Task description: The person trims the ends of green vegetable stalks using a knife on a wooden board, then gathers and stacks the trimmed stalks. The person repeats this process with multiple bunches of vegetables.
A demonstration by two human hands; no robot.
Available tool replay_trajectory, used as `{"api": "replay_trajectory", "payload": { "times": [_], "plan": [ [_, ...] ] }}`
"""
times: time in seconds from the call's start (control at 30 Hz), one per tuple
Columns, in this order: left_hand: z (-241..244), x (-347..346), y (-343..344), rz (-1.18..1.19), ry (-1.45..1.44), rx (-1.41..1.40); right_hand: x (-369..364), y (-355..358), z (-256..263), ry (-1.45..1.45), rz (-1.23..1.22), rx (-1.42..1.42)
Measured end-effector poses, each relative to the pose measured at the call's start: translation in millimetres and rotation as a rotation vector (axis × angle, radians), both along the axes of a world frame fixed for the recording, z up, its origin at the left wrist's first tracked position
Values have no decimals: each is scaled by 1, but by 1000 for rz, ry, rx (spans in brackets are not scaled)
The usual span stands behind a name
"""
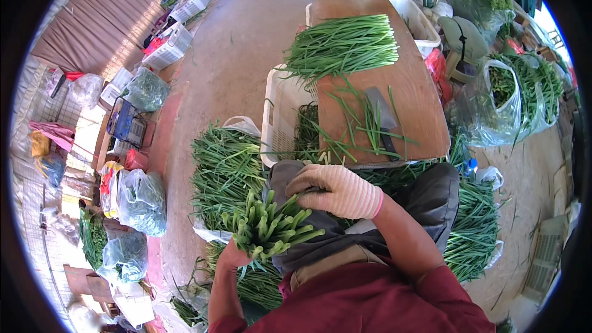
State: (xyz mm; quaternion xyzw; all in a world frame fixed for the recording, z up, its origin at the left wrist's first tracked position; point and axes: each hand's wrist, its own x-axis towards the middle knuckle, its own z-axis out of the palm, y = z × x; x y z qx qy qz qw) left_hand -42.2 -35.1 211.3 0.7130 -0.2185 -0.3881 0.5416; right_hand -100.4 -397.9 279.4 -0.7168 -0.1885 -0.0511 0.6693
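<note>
My bare left hand [235,255] grips a thick bunch of green leafy stalks [268,226], which look like garlic chives, with their pale ends pointing up. Over my lap, my right hand [340,190] wears a white striped knit glove. Its curled fingers are at the bunch's right edge; whether they pinch a stalk is hidden. On the wooden board [416,101] before me lies a cleaver [381,108] with a black handle, loose green leaves [354,111] beside and under it. A neat pile of chives [344,46] lies across the board's far part.
A white plastic crate [280,115] holding greens sits under the board's left side. Heaps of chives lie left [226,171] and right [471,231] of my legs. Plastic bags of greens [504,97] stand at right; more bags [141,201] and crates [169,46] line the left wall.
</note>
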Motion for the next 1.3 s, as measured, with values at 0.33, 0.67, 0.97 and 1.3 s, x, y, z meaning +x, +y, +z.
{"api": "replay_trajectory", "payload": {
  "times": [0.33,0.67,0.97,1.3],
  "plan": [
    [-26,3,19,-119,-195,331,-7,6,13,-19,-542,70],
    [13,7,-4,-2,-335,376,-57,-126,39,-230,-835,302],
    [32,14,-18,27,-377,266,-12,2,23,-263,-94,-433],
    [44,12,-20,-21,-457,202,-5,25,23,-456,-166,-385]
  ]
}}
